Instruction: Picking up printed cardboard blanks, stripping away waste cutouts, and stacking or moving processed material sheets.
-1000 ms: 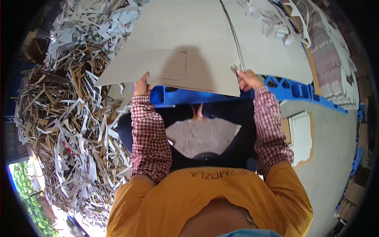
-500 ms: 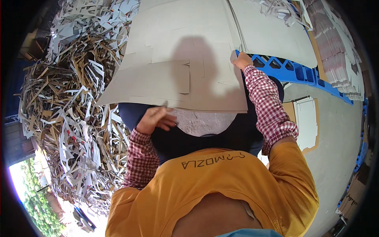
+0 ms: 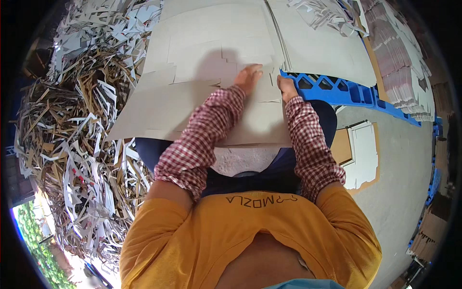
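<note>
A large grey cardboard sheet (image 3: 192, 103) with cut lines and small slits lies in front of me, its near edge over my lap. My left hand (image 3: 248, 79) rests on top of it, right of the middle, fingers stretched forward and to the right. At the sheet's right edge, my right hand (image 3: 287, 87) is closed round the border, thumb up along it. What its fingers do beneath the sheet is hidden. A second stack of grey sheets (image 3: 327, 48) lies to the right, on a blue plastic pallet (image 3: 356, 94).
A high heap of paper and cardboard offcuts (image 3: 82, 130) fills the left side. Stacked die-cut sheets (image 3: 394, 58) stand at the far right. White cut pieces (image 3: 363, 154) lie on brown board on the floor to the right. Loose white strips (image 3: 322, 17) sit on the right stack.
My left hand has moved from the sheet's near edge, forward and right, onto its top. My right hand stays at the right edge. The view has shifted slightly.
</note>
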